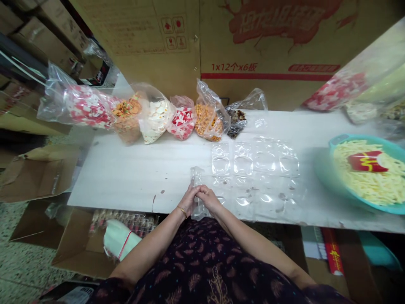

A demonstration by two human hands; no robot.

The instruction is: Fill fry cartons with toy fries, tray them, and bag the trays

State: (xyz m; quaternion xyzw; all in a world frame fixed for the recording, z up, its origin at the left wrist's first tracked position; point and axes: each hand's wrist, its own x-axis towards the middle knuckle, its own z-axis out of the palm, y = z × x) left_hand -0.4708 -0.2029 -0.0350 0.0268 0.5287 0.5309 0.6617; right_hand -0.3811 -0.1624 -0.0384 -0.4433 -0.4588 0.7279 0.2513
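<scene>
Close to the table's front edge, my left hand [189,200] and my right hand [209,197] meet over a narrow strip of clear moulded plastic [197,174]. Both hands have their fingers curled in and pressed on the strip, which pokes out above and below them. To the right lies a clear plastic tray sheet [243,162] with rows of round-bottomed compartments, flat on the white table [120,177]. Its see-through edges are hard to make out. A bracelet circles my left wrist.
Along the back stand clear bags of red-and-white pieces [88,107], orange bits [126,112], white flakes [156,120], yellow-orange pieces [209,122] and dark bits [236,122]. A turquoise basin [335,185] holds pale shreds and a red carton [368,161]. Large cardboard boxes [253,46] rise behind.
</scene>
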